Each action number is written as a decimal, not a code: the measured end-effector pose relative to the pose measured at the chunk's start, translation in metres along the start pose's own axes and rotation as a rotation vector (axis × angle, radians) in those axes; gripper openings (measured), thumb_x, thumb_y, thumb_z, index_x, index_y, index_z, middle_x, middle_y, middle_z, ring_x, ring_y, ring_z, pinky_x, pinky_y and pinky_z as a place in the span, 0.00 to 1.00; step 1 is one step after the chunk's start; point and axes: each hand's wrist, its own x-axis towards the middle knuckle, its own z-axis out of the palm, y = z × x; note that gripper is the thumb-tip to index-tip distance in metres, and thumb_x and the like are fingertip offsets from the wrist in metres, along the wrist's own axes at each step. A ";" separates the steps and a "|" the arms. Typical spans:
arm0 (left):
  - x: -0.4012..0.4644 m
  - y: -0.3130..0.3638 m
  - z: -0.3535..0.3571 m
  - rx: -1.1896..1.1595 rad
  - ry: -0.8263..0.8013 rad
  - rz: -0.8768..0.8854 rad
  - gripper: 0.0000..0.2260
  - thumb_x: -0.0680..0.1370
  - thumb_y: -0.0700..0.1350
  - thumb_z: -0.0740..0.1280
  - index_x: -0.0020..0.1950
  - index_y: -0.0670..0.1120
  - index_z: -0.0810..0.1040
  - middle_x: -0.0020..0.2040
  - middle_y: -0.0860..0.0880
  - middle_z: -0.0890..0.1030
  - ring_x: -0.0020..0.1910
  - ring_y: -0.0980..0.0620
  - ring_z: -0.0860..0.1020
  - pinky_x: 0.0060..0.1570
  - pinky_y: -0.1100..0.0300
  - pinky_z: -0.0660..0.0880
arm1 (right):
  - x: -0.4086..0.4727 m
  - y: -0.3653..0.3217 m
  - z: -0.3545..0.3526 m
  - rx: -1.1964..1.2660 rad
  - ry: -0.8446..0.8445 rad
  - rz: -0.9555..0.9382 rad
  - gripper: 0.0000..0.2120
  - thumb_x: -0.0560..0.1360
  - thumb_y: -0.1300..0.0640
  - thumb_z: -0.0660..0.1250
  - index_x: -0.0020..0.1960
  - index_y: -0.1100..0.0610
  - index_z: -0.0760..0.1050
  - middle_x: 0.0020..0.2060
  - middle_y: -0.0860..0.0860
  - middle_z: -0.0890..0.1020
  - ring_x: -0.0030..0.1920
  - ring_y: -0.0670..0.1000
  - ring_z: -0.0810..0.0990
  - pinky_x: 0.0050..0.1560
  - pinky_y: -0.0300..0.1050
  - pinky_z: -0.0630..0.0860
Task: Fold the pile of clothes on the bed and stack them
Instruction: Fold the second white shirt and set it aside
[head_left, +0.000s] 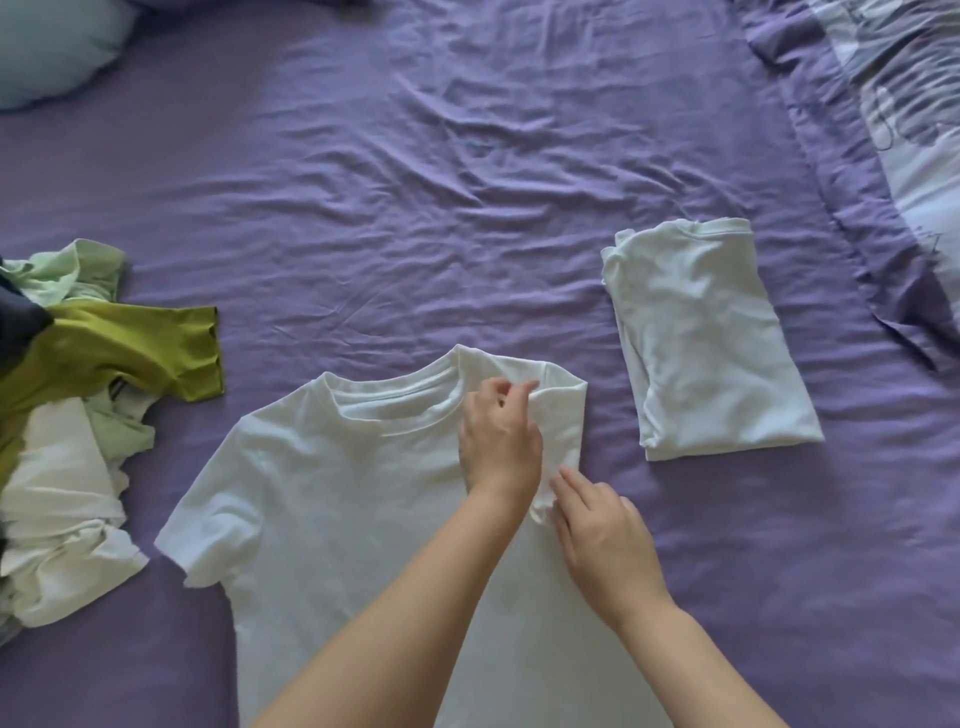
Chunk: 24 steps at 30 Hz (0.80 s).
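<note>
A white T-shirt (332, 493) lies flat on the purple bed sheet (415, 182), neck away from me. Its right sleeve is folded in over the body. My left hand (501, 436) pinches the folded sleeve near the shoulder, fingers curled. My right hand (605, 535) rests with straight fingers on the sleeve's lower edge. A folded white shirt (706, 343) lies to the right. The unfolded pile (67, 431) of white, pale green and olive clothes sits at the left edge.
A light blue pillow (52, 47) lies at the far left corner. A patterned quilt (893, 130) with a purple border covers the far right. Wrinkled sheet stretches beyond the shirt.
</note>
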 end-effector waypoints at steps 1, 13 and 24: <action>-0.004 -0.003 0.002 0.034 -0.034 0.057 0.17 0.76 0.40 0.64 0.64 0.52 0.77 0.61 0.49 0.72 0.62 0.47 0.67 0.58 0.55 0.68 | 0.000 0.002 0.002 0.006 0.010 0.005 0.16 0.64 0.66 0.74 0.52 0.61 0.81 0.52 0.56 0.83 0.38 0.57 0.81 0.33 0.48 0.77; -0.039 -0.061 -0.016 0.280 -0.402 -0.008 0.22 0.80 0.47 0.60 0.73 0.57 0.61 0.78 0.49 0.52 0.75 0.46 0.50 0.71 0.51 0.55 | 0.002 -0.011 -0.008 0.004 -0.112 0.096 0.23 0.54 0.60 0.83 0.48 0.57 0.82 0.48 0.55 0.83 0.42 0.60 0.81 0.37 0.53 0.76; -0.082 -0.178 -0.118 0.199 -0.166 -0.124 0.20 0.80 0.43 0.58 0.73 0.49 0.66 0.70 0.47 0.67 0.68 0.48 0.65 0.65 0.59 0.62 | 0.008 -0.125 0.031 0.028 -0.365 -0.100 0.22 0.78 0.46 0.58 0.72 0.47 0.63 0.71 0.44 0.65 0.72 0.48 0.60 0.65 0.43 0.61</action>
